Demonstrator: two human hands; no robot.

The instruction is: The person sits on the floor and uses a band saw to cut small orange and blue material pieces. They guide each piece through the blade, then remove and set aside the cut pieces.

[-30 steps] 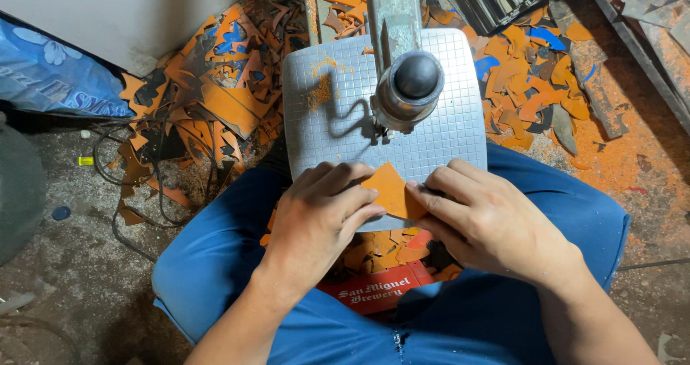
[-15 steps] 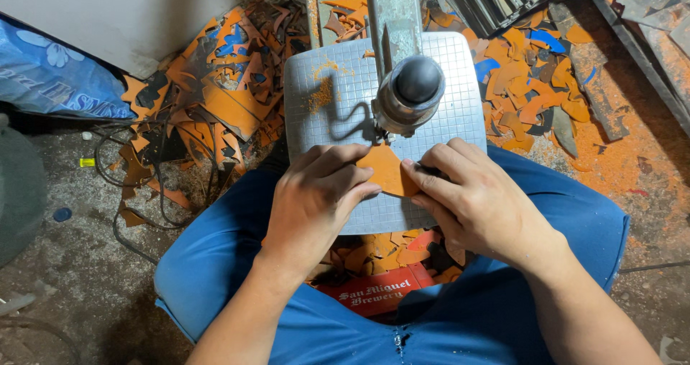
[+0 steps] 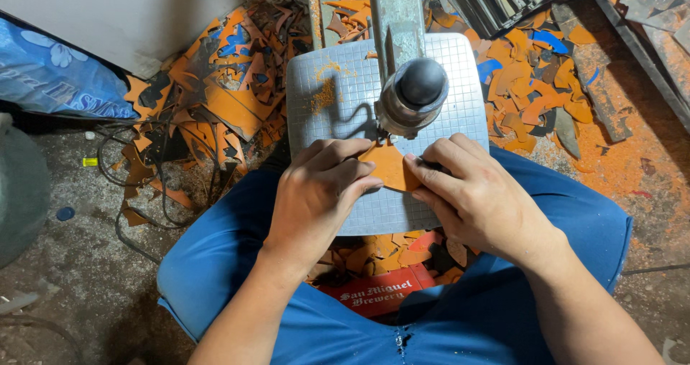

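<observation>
In the middle of the frame both hands press a flat orange piece [image 3: 392,167] on the grey gridded tabletop [image 3: 445,131] of a small saw machine. The left hand [image 3: 316,196] lays its fingers [image 3: 345,174] close together on the piece's left edge. The right hand [image 3: 478,200] holds the right edge with its fingers [image 3: 431,174] slightly spread. The piece's tip sits under the round machine head [image 3: 413,95]. Orange scraps [image 3: 223,99] cover the floor at the upper left and right.

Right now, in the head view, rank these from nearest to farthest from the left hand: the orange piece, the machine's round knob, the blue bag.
1. Orange piece: under the left hand fingertips, on the table.
2. Round knob: up and right, above the table.
3. Blue bag: far left on the floor.
</observation>
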